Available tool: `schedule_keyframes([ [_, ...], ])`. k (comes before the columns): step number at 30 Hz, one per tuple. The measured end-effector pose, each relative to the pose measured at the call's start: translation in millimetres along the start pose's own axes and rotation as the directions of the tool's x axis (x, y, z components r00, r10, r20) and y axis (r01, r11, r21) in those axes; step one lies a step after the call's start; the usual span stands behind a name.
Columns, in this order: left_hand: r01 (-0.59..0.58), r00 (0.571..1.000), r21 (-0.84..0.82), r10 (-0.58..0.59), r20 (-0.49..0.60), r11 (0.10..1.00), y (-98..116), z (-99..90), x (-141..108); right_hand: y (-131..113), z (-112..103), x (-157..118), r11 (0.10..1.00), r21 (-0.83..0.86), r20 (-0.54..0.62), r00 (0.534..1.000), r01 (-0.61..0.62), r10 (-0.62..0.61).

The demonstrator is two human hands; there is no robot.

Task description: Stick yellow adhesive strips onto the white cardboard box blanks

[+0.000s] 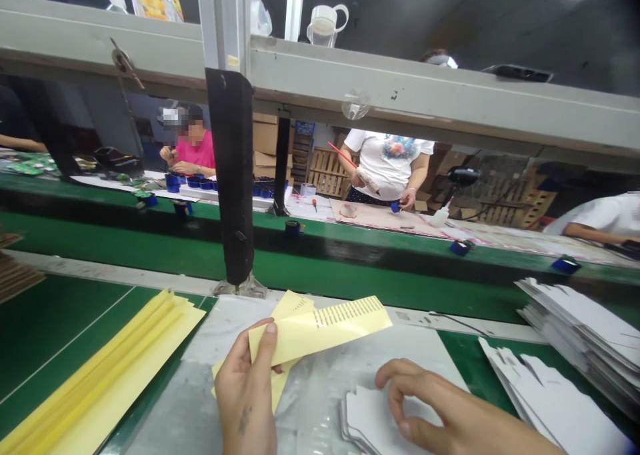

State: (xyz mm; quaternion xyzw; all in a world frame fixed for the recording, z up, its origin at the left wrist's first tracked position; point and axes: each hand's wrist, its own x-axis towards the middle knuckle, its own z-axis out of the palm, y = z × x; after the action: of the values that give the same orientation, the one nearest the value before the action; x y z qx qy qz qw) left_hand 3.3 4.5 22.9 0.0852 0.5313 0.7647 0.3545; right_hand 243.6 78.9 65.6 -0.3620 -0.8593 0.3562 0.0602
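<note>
From left hand, strip lengthwise rightward

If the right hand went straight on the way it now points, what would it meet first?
Most likely the printed yellow strip held in the left hand, though their relative heights are unclear.

Left: strip stack | near centre: card stack on mat | right: flat pile, second pile beyond | far: belt behind mat | above belt: shelf, mug on it
</note>
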Motion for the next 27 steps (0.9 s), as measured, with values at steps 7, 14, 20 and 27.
schedule_keyframes([
  [7,0.021,1.0,-0.024,-0.021,0.017,0.999,4,0.3,0,-17,-2,23,0.99,-0.109,0.093,0.993,0.086,-0.076],
  [14,0.043,0.998,-0.032,-0.042,0.036,0.999,4,-0.8,-1,-15,3,26,0.997,-0.059,0.089,0.995,0.047,-0.042],
  [20,0.047,0.998,-0.037,-0.045,0.043,0.998,6,0.0,-1,-13,3,31,0.999,-0.018,0.215,0.975,-0.045,0.048],
  [27,0.032,0.999,-0.041,-0.031,0.039,0.999,5,0.7,-1,-9,8,30,0.997,-0.03,0.182,0.981,-0.067,0.071],
])
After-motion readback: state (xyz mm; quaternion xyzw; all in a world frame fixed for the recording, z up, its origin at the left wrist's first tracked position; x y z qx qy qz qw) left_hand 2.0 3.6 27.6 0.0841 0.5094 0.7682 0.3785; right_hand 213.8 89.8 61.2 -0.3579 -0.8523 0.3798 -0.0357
